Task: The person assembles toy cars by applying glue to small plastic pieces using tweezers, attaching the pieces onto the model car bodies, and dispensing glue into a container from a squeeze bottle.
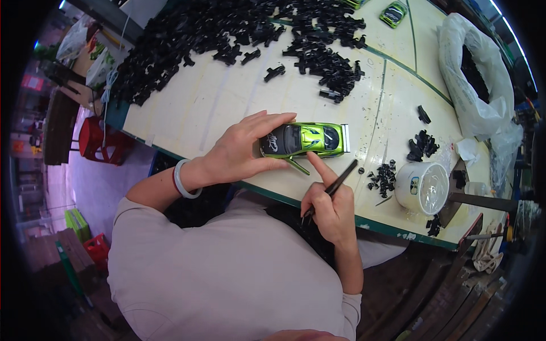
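Note:
A green toy car (pixel 311 136) with a dark hood sits near the front edge of the worktable, its near-side door (pixel 298 166) swung out. My left hand (pixel 243 145) grips the car's hood end, thumb on the near side and fingers along the far side. In the curled fingers of my right hand (pixel 333 207) is a slim black pen-like tool (pixel 343 177), pointing up and to the right. The outstretched right index finger touches or nearly touches the car's near side, beside the open door.
Black plastic parts (pixel 210 34) lie heaped across the back of the table (pixel 210 108). Small black pieces (pixel 384 177) are next to a white tub (pixel 422 187) at the right. Behind it stands a white plastic bag (pixel 475 74). Another green car (pixel 393 14) is at the far right.

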